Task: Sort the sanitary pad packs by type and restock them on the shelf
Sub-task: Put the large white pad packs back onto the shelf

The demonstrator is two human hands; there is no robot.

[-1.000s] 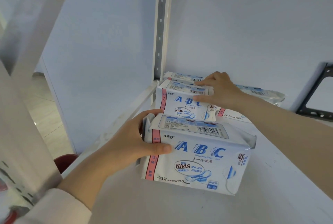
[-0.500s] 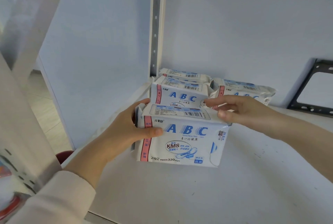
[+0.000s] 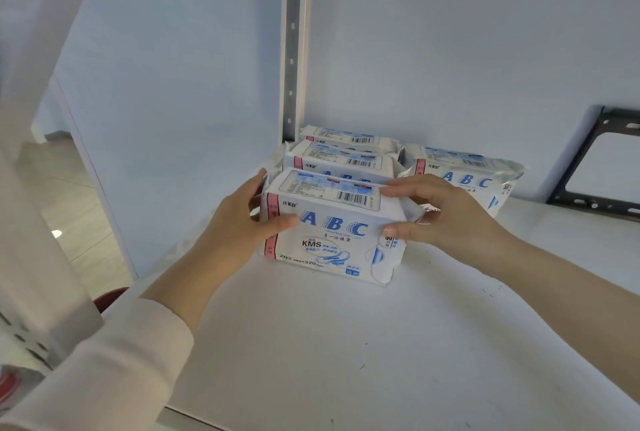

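Between left hand (image 3: 239, 224) and right hand (image 3: 452, 216), upright white-blue ABC pack (image 3: 329, 247)

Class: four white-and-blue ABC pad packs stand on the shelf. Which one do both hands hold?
The front white-and-blue ABC pad pack, nearest the camera: left hand and right hand grip its ends; the three packs behind are not gripped.

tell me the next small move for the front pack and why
Probably slide the front pack straight back against the pack behind, then let go. Both the left hand and right hand grip its ends, it stands upright on the shelf, in line with that row; whether they already touch is unclear.
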